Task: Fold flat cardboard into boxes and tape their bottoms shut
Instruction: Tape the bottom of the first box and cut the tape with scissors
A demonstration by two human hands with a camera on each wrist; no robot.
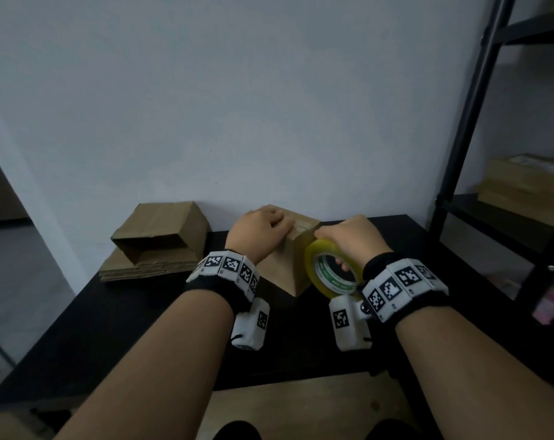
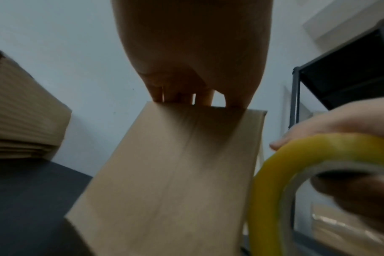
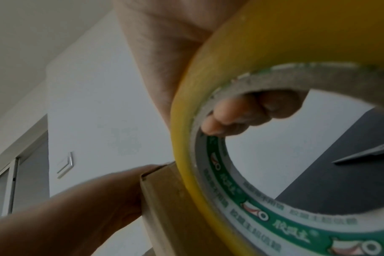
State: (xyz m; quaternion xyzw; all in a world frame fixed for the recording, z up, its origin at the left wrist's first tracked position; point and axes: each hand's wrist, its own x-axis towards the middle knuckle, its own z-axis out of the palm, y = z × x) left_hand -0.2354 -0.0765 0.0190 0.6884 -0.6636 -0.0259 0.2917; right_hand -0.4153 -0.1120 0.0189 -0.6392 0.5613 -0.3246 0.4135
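A small brown cardboard box [image 1: 282,265] stands in the middle of the black table [image 1: 110,328], near the wall. My left hand [image 1: 263,227] lies on top of it, fingers pressing down on the top face. In the left wrist view those fingers [image 2: 186,78] reach over the box's [image 2: 175,181] upper edge. My right hand [image 1: 348,236] grips a yellow tape roll [image 1: 333,268] against the box's right upper corner. Its fingers [image 3: 241,114] curl through the roll's [image 3: 274,43] core. The box's underside is hidden.
A stack of flat cardboard [image 1: 148,268] lies at the back left with an unfolded box [image 1: 161,230] on it. A black shelf frame [image 1: 479,154] stands at the right, holding cardboard boxes [image 1: 530,188]. A pointed metal blade [image 3: 366,155] lies on the table to the right.
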